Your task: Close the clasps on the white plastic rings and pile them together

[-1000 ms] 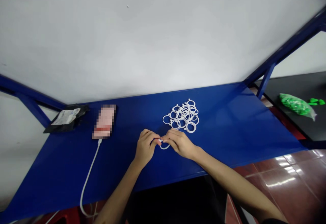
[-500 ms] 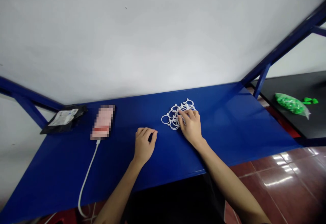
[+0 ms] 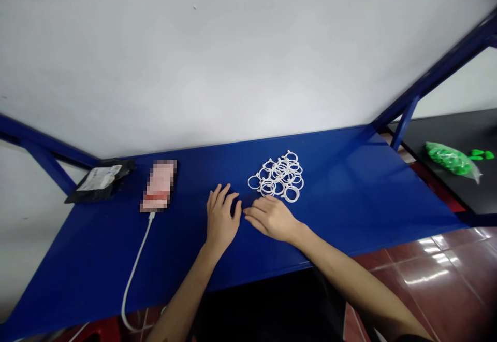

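Several white plastic rings, each with a small tab (image 3: 292,194), lie in an overlapping heap on the blue tabletop (image 3: 334,176). My left hand (image 3: 223,220) rests to the left of the heap, palm down, with its fingers apart and nothing visible in them. Just in front of the heap, my right hand (image 3: 272,218) points leftward with fingers drawn together. Its fingertips are close to my left thumb. Whatever they pinch, if anything, is hidden or too small to name.
A phone with a blurred screen (image 3: 159,184) lies at left, a white cable (image 3: 135,264) running from it over the front edge. Behind it sits a black plastic package (image 3: 101,180). Blue frame bars (image 3: 406,119) flank the table. A bag of green pieces (image 3: 450,159) rests on a black table at right.
My right hand has left the rings, moving left and nearer to me beside my left hand. My left hand's fingers have spread from a curl. More of the heap shows.
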### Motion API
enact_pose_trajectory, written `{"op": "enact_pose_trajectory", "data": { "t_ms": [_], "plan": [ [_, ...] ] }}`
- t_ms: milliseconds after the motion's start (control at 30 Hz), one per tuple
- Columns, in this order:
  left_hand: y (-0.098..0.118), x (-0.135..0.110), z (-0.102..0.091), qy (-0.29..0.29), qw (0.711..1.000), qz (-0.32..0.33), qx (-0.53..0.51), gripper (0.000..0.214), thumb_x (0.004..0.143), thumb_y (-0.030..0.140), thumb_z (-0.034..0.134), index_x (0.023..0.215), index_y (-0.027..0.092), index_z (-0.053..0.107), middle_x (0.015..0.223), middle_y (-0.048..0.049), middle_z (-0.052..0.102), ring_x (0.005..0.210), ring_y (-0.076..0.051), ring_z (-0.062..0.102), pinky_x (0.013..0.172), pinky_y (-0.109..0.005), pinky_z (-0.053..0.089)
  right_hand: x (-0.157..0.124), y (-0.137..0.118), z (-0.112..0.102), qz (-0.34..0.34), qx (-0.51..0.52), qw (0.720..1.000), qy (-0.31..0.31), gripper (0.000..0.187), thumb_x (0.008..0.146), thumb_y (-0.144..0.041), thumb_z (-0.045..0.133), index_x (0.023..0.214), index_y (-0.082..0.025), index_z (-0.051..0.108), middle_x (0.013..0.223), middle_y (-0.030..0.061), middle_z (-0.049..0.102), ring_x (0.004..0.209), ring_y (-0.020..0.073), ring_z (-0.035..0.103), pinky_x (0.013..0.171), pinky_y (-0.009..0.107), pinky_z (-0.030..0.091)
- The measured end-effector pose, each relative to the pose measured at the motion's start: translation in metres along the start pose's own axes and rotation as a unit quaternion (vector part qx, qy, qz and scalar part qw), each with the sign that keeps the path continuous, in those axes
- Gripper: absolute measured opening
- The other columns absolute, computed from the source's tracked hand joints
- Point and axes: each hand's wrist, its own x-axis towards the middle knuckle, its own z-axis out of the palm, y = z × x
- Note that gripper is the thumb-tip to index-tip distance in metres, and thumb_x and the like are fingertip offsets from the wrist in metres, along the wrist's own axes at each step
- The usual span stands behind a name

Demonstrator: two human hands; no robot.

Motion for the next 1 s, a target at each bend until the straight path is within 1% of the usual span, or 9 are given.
{"op": "enact_pose_trajectory", "data": {
  "t_ms": [67, 167, 500, 733, 1000],
  "plan": [
    [-0.0013, -0.0006, 0.0024, -0.009, 1.000, -0.002, 0.001, 0.020, 0.096, 0.025, 0.054, 0.109, 0.017, 0.067, 0.133, -0.0147, 0.063, 0.134, -0.034, 0.051, 0.114, -0.061, 0.034, 0.0006, -0.0027, 0.0057, -0.016, -0.006, 0.999, -0.037, 0.025, 0.102, -0.033, 0.049, 0.098, -0.017, 0.068, 0.082, 0.0037, 0.063, 0.074, 0.0172, 0.056, 0.068, 0.032, 0.041],
    [-0.0021, -0.0009, 0.0041, -0.014, 1.000, -0.007, -0.002, 0.020, 0.095, 0.026, 0.054, 0.109, 0.018, 0.067, 0.133, -0.0147, 0.064, 0.132, -0.033, 0.054, 0.114, -0.062, 0.035, 0.0005, -0.0028, 0.0100, -0.008, -0.005, 0.999, -0.054, 0.024, 0.102, -0.034, 0.051, 0.095, -0.018, 0.068, 0.084, 0.0043, 0.063, 0.076, 0.0176, 0.055, 0.069, 0.032, 0.040],
    [-0.0030, -0.0011, 0.0031, -0.017, 1.000, -0.005, -0.005, 0.020, 0.095, 0.026, 0.055, 0.109, 0.018, 0.066, 0.133, -0.0148, 0.064, 0.132, -0.034, 0.054, 0.114, -0.063, 0.035, -0.0007, -0.0018, 0.0086, 0.002, 0.016, 0.999, -0.039, 0.021, 0.101, -0.032, 0.053, 0.096, -0.017, 0.068, 0.084, 0.0041, 0.064, 0.076, 0.0172, 0.056, 0.069, 0.031, 0.041],
    [-0.0026, -0.0014, 0.0032, -0.016, 1.000, -0.001, 0.004, 0.019, 0.095, 0.026, 0.055, 0.109, 0.018, 0.066, 0.133, -0.0143, 0.063, 0.132, -0.033, 0.054, 0.114, -0.061, 0.035, 0.0001, -0.0016, 0.0060, 0.006, 0.018, 0.998, -0.053, 0.024, 0.102, -0.032, 0.051, 0.098, -0.017, 0.069, 0.085, 0.0042, 0.065, 0.075, 0.0179, 0.056, 0.071, 0.031, 0.043],
    [-0.0022, -0.0010, 0.0022, -0.014, 1.000, 0.004, 0.008, 0.020, 0.095, 0.026, 0.055, 0.109, 0.017, 0.066, 0.133, -0.0148, 0.064, 0.131, -0.034, 0.054, 0.114, -0.061, 0.036, -0.0006, -0.0009, 0.0065, 0.014, 0.025, 0.998, -0.050, 0.022, 0.101, -0.032, 0.053, 0.099, -0.017, 0.069, 0.086, 0.0044, 0.064, 0.076, 0.0172, 0.056, 0.072, 0.030, 0.043]
  ]
}}
